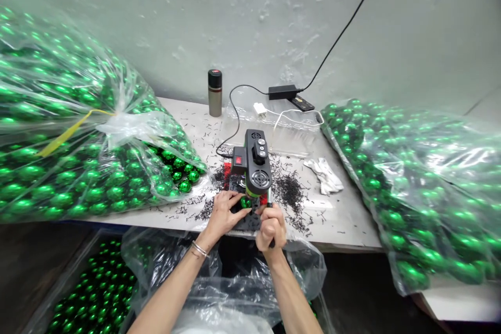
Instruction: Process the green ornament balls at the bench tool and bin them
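At the bottom of the frame, clear plastic sheeting (235, 292) bunches below the tabletop (348, 224), and shiny green balls (96, 287) fill a plastic-lined container at lower left. At centre, the left hand (224, 214) has thumb and index finger slightly parted, pinching one green bauble (246, 202) under the head of a small black machine (256, 159). The right hand's fingers are curled closed around the machine's lever handle (269, 204).

Black shavings (289, 190) litter the surface around the machine. A bulging clear bag (131, 128) at the left is packed with green balls, gathered at its neck beside a yellow strip (70, 133); another clear bag (438, 162) at the right is likewise full of them. A crumpled white glove (324, 176) lies right of the machine.

Farther back, a clear plastic tray (295, 141) bears a white charger (260, 109). Behind are a black power adapter (282, 92) and a lidded bottle (215, 99), contents hidden, near the wall (250, 21).
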Demonstrator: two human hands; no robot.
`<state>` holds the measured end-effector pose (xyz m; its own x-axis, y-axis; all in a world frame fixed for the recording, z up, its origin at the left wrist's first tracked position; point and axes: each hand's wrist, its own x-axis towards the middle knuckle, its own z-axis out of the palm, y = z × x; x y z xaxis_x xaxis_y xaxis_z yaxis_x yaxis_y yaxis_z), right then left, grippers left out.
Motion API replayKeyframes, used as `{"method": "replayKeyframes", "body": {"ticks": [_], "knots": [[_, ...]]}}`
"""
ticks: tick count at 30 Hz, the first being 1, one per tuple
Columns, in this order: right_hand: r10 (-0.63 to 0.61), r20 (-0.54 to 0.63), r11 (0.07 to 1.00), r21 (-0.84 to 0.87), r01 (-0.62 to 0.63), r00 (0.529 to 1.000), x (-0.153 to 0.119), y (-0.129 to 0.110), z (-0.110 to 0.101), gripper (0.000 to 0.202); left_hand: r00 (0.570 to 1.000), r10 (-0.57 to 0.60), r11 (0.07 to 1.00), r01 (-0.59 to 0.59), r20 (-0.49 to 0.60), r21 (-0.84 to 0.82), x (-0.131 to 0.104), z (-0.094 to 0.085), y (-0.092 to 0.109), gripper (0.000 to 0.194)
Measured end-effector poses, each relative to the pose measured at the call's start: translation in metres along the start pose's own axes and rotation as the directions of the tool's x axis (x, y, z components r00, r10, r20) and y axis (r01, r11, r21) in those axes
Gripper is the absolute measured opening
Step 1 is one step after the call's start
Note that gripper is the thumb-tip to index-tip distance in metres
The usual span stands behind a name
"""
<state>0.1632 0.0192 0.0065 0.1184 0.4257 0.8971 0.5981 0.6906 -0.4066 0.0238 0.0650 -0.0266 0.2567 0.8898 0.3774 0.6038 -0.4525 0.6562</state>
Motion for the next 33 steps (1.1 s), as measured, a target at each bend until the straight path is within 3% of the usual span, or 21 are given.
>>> {"method": "replayKeyframes", "body": {"ticks": [7,10,13,15,17,19,21,23,25,29,33], "knots": [[-0.064,0.088,0.997,-0.026,0.067,0.994,0.018,-0.007,-0.009,0.031,1.0,0.005,1.0,-0.005,-0.001,-0.026,0.005,0.002,-0.002,0.028],[0.086,0.015,0.996,0.021,-0.086,0.996,0.045,-0.024,-0.012,0.032,1.0,0.006,0.999,-0.007,-0.013,-0.046,0.004,0.002,0.0,0.029],[0.255,0.01,0.965,0.053,-0.255,0.967,0.069,-0.039,-0.015,0.031,0.998,0.053,0.998,-0.054,-0.033,-0.037,-0.015,-0.003,0.005,0.032],[0.287,0.01,0.956,0.059,-0.287,0.958,0.074,-0.043,-0.015,0.031,0.991,0.13,0.991,-0.13,-0.026,-0.002,-0.036,-0.011,0.008,0.045],[0.277,-0.017,0.959,0.068,-0.275,0.961,0.07,-0.043,-0.014,0.032,0.979,0.203,0.978,-0.203,-0.002,0.036,-0.053,-0.022,0.007,0.07],[0.26,-0.051,0.963,0.082,-0.255,0.964,0.062,-0.04,-0.011,0.034,0.975,0.221,0.972,-0.219,-0.019,0.091,-0.058,-0.037,0.002,0.083],[0.249,-0.07,0.966,0.094,-0.242,0.966,0.055,-0.036,-0.009,0.035,0.983,0.153,0.974,-0.132,-0.104,0.184,-0.046,-0.052,-0.008,0.068],[0.243,-0.075,0.966,0.105,-0.235,0.967,0.052,-0.035,-0.007,0.035,0.975,0.013,0.959,0.051,-0.222,0.278,-0.021,-0.067,-0.021,0.043],[0.238,-0.076,0.967,0.112,-0.229,0.968,0.051,-0.034,-0.007,0.034,0.959,-0.118,0.929,0.198,-0.259,0.311,0.006,-0.077,-0.035,0.031],[0.234,-0.054,0.97,0.084,-0.229,0.971,0.051,-0.034,-0.009,0.034,0.959,-0.207,0.933,0.253,-0.195,0.256,0.04,-0.088,-0.056,0.016],[0.219,-0.039,0.974,0.072,-0.216,0.975,0.047,-0.032,-0.009,0.035,0.947,-0.257,0.942,0.29,-0.194,0.169,0.038,-0.098,-0.054,0.025]]}}
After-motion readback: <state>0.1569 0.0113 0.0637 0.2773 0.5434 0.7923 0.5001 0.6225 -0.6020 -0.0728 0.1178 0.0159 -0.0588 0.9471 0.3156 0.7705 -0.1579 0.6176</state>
